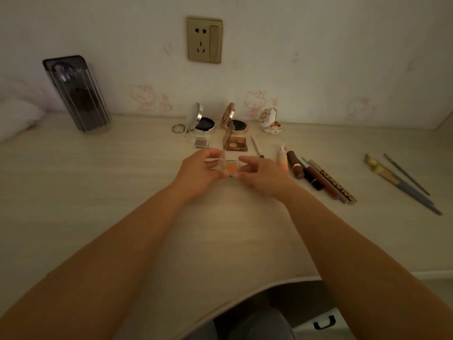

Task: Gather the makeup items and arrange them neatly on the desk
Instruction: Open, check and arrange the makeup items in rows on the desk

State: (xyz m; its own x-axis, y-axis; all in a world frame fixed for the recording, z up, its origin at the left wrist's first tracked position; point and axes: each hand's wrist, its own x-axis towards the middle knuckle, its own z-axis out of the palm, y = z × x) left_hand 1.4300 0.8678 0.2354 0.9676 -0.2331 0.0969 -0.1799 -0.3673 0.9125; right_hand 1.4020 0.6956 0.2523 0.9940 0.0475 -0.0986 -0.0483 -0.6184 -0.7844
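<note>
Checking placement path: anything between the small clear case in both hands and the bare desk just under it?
Nothing visible. The left hand and right hand hold the small clear case just in front of the square palette; the desk nearer the person looks bare. Directly beneath is hidden.

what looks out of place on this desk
The two brushes lie slanted far off to the right, apart from the other makeup. The three round compacts by the wall stand open. Nothing looks spilled or broken.

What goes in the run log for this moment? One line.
both hands hold small clear case | left hand | right hand | above desk
</note>
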